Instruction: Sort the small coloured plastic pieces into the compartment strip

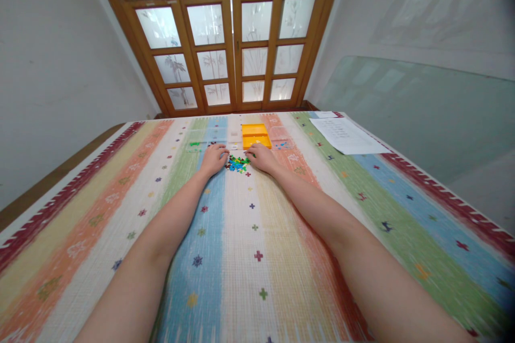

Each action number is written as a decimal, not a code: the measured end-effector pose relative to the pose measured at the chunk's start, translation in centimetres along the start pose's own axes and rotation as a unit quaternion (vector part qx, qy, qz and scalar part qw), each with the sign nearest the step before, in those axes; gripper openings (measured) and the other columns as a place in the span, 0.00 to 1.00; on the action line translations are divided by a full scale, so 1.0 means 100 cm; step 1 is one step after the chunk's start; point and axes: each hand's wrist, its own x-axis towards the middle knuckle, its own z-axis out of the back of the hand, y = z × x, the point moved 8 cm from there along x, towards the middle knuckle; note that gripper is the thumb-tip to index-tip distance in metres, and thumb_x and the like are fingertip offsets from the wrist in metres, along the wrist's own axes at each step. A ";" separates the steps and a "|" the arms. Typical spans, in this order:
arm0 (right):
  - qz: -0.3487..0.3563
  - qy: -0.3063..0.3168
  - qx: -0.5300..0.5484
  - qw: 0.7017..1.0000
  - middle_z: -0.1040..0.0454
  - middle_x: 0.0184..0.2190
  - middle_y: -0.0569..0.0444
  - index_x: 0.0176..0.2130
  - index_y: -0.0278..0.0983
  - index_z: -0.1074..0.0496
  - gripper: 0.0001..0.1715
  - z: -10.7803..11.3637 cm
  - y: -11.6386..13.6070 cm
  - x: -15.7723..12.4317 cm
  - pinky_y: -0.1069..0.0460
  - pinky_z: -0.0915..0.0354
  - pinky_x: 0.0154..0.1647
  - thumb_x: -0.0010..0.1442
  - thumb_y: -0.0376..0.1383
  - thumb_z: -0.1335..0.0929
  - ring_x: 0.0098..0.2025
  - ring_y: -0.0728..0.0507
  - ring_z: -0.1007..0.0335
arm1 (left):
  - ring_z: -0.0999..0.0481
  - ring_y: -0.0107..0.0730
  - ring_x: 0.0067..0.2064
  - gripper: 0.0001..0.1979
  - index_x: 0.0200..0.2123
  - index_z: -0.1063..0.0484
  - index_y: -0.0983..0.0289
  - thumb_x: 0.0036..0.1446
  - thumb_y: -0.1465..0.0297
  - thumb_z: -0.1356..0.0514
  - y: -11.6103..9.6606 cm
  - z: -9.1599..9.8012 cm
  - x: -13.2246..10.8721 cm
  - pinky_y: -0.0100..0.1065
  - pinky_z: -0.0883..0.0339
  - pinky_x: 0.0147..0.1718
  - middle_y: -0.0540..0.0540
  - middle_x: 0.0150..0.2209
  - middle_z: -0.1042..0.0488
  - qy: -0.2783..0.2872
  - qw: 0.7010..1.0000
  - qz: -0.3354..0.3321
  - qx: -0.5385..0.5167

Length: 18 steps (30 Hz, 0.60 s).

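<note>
A small heap of tiny coloured pieces [238, 164], mostly blue, green, yellow and dark, lies on the striped tablecloth between my two hands. At its left edge is my left hand [214, 158], its fingers bent and drawn together. My right hand [261, 157] is at the right edge of the heap, fingers curled down towards the pieces. Whatever the fingertips hold is too small to make out. Just behind my right hand stands an open orange-yellow box [256, 141] with a few pale bits inside.
Clear trays lie behind the hands, one with green pieces [195, 144] on the left, one with blue pieces [282, 145] on the right. A printed paper sheet [346, 136] rests at the far right. Beyond the striped tablecloth [245, 246] are wood-framed glass doors [234, 37].
</note>
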 end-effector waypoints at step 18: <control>0.002 -0.004 -0.001 1.000 0.21 0.47 0.45 0.49 0.37 0.18 0.19 -0.001 -0.001 0.001 0.48 0.38 0.55 0.74 0.41 0.36 0.52 0.40 0.29 | 0.26 0.47 0.57 0.15 0.45 0.16 0.60 0.68 0.67 0.44 -0.002 -0.001 0.000 0.50 0.35 0.61 0.60 0.55 0.22 -0.001 1.000 -0.014 -0.001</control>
